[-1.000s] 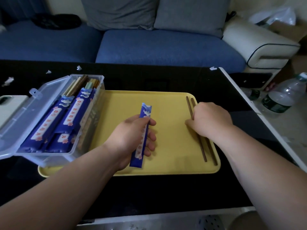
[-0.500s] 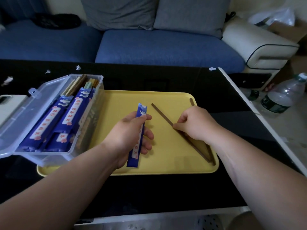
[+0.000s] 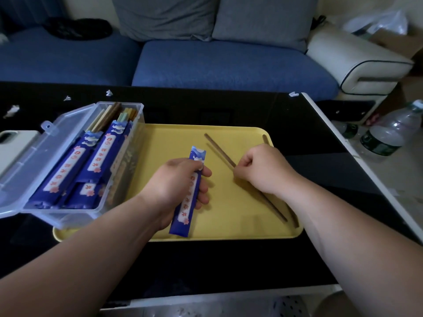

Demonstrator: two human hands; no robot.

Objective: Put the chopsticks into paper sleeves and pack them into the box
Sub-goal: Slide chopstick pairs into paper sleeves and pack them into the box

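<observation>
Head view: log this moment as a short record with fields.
left hand: grips a blue paper sleeve above the yellow tray
right hand: pinches one brown chopstick, angled across the tray
second chopstick: on the tray near its right rim, partly under the right hand
box: clear, lid open, on the tray's left end, holds sleeved chopsticks
</observation>
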